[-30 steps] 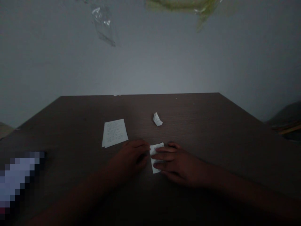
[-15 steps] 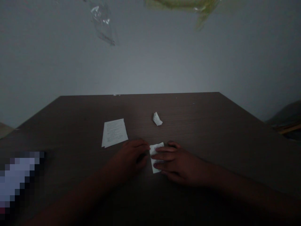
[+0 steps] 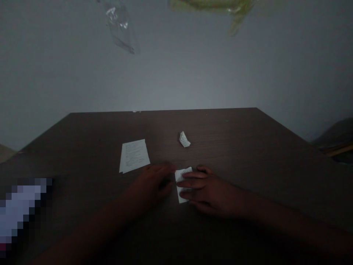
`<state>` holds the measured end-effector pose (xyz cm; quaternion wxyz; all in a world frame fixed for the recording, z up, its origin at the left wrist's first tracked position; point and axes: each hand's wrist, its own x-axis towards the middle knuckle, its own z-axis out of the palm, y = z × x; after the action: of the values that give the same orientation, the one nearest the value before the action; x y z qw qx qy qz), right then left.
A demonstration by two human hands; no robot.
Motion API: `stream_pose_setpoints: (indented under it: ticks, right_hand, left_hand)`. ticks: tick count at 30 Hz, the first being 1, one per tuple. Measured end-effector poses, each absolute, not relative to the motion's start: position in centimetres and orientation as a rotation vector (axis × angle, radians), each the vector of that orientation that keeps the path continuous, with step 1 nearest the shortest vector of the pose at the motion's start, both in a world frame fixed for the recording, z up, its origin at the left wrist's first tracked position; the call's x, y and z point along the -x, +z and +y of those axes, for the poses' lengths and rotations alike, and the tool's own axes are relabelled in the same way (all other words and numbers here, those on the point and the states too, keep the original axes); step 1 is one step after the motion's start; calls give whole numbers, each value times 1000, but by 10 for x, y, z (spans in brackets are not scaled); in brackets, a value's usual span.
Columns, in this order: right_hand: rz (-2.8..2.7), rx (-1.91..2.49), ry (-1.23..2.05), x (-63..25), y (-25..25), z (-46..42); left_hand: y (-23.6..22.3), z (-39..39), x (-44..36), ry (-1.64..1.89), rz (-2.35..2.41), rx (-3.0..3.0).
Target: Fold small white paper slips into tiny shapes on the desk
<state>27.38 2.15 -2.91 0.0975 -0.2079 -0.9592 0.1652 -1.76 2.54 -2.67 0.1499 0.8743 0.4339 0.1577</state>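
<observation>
A small folded sheet of paper (image 3: 180, 197) lies on the dark wooden table between my hands. My right hand (image 3: 208, 189) rests over its right part, fingers stretched flat and a little apart on the paper. My left hand (image 3: 157, 180) is at the paper's left edge, with its fingers curved and the thumb apart from them; its fingertips are slightly smeared and close to the paper's upper left corner. Beyond my hands sits a small folded or crumpled piece of paper (image 3: 184, 140). Printed sheets (image 3: 135, 156) lie stacked, slightly askew, to the left.
The table (image 3: 234, 147) ends at a grey wall (image 3: 176, 73). Clear plastic (image 3: 120, 27) and a yellow wrapping (image 3: 215, 5) are on the wall above. A pixelated, dark-edged object (image 3: 22, 209) lies at the left. Dim items (image 3: 338, 149) stand past the right table edge.
My left hand's fingers have shifted slightly at the paper's left edge. The right hand stays flat on the paper, and the other papers have not moved.
</observation>
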Motion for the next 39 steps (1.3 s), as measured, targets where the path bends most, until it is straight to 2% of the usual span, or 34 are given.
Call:
stream_pose_setpoints:
  ticks: [23,39]
  right_hand:
    - [-2830,617,537,-272,-30,22]
    - [-2740,637,609,-270,-22,20]
  left_hand:
    - [-29,25,20,474,1267,-2492]
    - [-5,17,-6,158,1291,-2614]
